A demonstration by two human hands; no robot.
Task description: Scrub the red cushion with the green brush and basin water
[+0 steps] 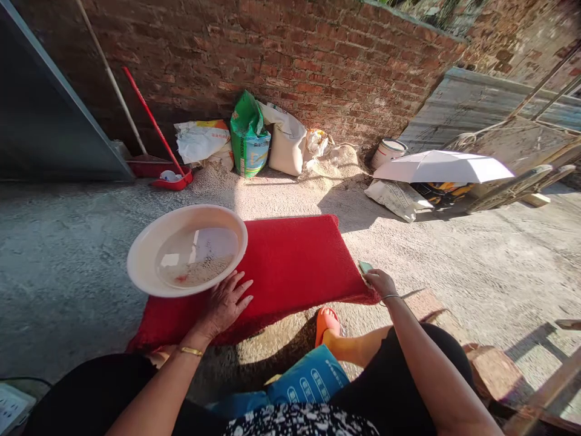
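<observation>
A red cloth or mat lies over a low bench in front of me. On its left end stands a pale wide basin holding water, with sandy bits at the bottom. My left hand rests on the red mat with its fingers spread, close to the basin's near rim; nothing is in it. At the mat's right edge, my right hand is closed around a small green brush, whose underside is mostly hidden.
Along the brick wall stand a green sack, a white sack, a red dustpan and a bucket. A white umbrella lies at the right. Bricks and a blue bag are near my legs.
</observation>
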